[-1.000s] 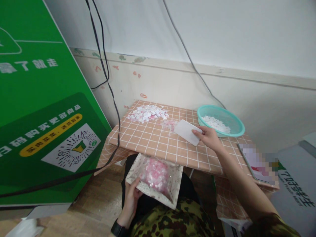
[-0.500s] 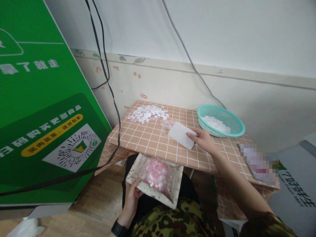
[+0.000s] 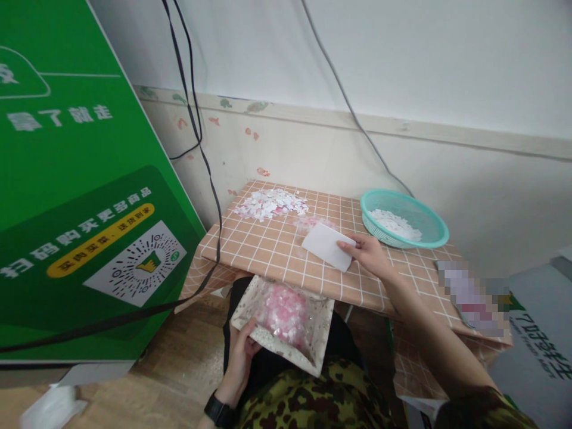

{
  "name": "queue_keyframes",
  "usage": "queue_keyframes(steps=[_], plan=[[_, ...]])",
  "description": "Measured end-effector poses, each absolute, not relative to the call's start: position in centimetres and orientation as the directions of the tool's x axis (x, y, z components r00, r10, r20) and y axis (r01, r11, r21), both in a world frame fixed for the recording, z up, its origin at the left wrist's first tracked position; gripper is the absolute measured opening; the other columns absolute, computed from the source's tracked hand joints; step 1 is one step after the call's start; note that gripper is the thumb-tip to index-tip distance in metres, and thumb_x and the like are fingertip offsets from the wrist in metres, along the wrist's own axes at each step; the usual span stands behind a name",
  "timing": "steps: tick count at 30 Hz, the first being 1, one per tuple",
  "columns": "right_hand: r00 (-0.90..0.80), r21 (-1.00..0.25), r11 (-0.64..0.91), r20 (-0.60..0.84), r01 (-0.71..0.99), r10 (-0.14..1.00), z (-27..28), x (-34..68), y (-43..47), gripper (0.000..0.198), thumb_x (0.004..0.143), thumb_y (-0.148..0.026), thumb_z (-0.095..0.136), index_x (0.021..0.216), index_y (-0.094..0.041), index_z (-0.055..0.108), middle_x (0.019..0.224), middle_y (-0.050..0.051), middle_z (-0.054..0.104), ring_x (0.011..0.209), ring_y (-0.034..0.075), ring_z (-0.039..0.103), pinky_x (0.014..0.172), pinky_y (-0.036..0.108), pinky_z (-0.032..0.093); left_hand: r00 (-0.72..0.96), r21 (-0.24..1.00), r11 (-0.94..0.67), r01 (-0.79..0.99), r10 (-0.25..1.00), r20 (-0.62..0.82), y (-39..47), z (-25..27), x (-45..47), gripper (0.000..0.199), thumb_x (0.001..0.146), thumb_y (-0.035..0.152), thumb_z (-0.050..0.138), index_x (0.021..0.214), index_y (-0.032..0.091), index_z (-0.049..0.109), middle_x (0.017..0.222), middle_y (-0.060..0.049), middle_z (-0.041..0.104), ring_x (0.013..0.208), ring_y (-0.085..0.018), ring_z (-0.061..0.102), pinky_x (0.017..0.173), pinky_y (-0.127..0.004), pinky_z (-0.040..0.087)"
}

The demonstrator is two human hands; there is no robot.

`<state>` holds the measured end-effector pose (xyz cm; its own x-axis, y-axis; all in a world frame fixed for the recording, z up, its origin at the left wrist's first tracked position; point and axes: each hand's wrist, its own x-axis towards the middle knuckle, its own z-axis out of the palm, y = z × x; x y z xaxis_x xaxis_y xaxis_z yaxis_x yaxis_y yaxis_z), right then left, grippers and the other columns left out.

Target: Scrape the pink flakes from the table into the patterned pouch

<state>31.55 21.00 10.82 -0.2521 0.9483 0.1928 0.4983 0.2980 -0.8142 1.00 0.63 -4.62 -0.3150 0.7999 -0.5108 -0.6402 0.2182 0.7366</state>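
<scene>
My left hand (image 3: 245, 351) grips the near left rim of a speckled, pale square tray (image 3: 322, 333), tilted over my lap below the table edge. A heap of small pink and clear packets (image 3: 286, 313) lies in the tray. Over the table, my right hand (image 3: 366, 253) pinches the right end of a white card (image 3: 328, 246). Just beyond the card, a few pinkish clear packets (image 3: 313, 221) lie on the cloth, partly covered by it. Whether the card touches the cloth I cannot tell.
A checked brown cloth covers the table (image 3: 250, 250). White and pink pieces form a pile (image 3: 270, 204) at the back left. A turquoise basket (image 3: 431, 223) with white pieces stands at the back right. A black strap (image 3: 210, 179) hangs before the left corner, beside a green panel (image 3: 111, 143).
The whole view has shifted slightly. The card has moved very little against the table, and both hands keep their grips.
</scene>
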Motion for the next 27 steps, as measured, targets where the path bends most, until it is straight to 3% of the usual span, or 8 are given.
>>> queue_keyframes(steps=[5, 12, 19, 23, 27], plan=[[-0.293, -0.781, 0.347, 0.219, 0.52, 0.931, 10.2, 30.5, 21.5, 0.044, 0.088, -0.057, 0.065, 0.096, -0.016, 0.078, 0.085, 0.009, 0.076, 0.071, 0.023, 0.066, 0.059, 0.031, 0.049, -0.294, 0.74, 0.234, -0.63, 0.811, -0.506, 0.6, -4.3, 1.0, 0.067, 0.081, 0.042, 0.076, 0.142, 0.027, 0.051, 0.143, -0.013, 0.061, 0.109, -0.029, 0.069, 0.083, -0.041, 0.06], [-0.339, -0.813, 0.341, 0.189, 0.473, 0.922, 10.6, 29.1, 21.4, 0.045, 0.087, -0.059, 0.066, 0.091, -0.016, 0.076, 0.083, 0.008, 0.074, 0.07, 0.021, 0.065, 0.058, 0.03, 0.049, -0.323, 0.733, 0.227, -0.641, 0.787, -0.526, 0.9, -4.4, 0.7, 0.068, 0.076, 0.038, 0.08, 0.137, 0.027, 0.053, 0.131, -0.012, 0.067, 0.097, -0.028, 0.072, 0.076, -0.041, 0.061], [-0.527, -0.868, 0.291, 0.041, 0.403, 0.849, 11.6, 27.4, 17.7, 0.041, 0.089, -0.058, 0.066, 0.084, -0.018, 0.074, 0.082, 0.006, 0.073, 0.073, 0.02, 0.065, 0.062, 0.028, 0.05, -0.316, 0.734, 0.241, -0.634, 0.786, -0.531, 0.5, -3.9, 0.5, 0.066, 0.079, 0.041, 0.078, 0.138, 0.025, 0.052, 0.139, -0.013, 0.063, 0.101, -0.028, 0.071, 0.08, -0.043, 0.061], [-0.339, -0.842, 0.278, 0.123, 0.462, 0.933, 12.4, 28.5, 18.5, 0.044, 0.087, -0.059, 0.066, 0.093, -0.017, 0.077, 0.079, 0.007, 0.074, 0.068, 0.021, 0.064, 0.057, 0.03, 0.049, -0.32, 0.743, 0.23, -0.629, 0.794, -0.517, 0.3, -3.4, 0.8, 0.071, 0.079, 0.041, 0.078, 0.143, 0.025, 0.05, 0.142, -0.015, 0.061, 0.109, -0.032, 0.069, 0.08, -0.042, 0.06], [-0.135, -0.724, 0.284, 0.258, 0.629, 0.957, 12.7, 29.4, 20.2, 0.045, 0.088, -0.053, 0.06, 0.1, -0.014, 0.079, 0.072, 0.008, 0.072, 0.063, 0.022, 0.063, 0.055, 0.031, 0.045, -0.326, 0.757, 0.233, -0.611, 0.797, -0.508, 0.5, -3.3, 0.9, 0.071, 0.08, 0.041, 0.077, 0.143, 0.025, 0.048, 0.144, -0.014, 0.059, 0.106, -0.031, 0.069, 0.076, -0.041, 0.061]])
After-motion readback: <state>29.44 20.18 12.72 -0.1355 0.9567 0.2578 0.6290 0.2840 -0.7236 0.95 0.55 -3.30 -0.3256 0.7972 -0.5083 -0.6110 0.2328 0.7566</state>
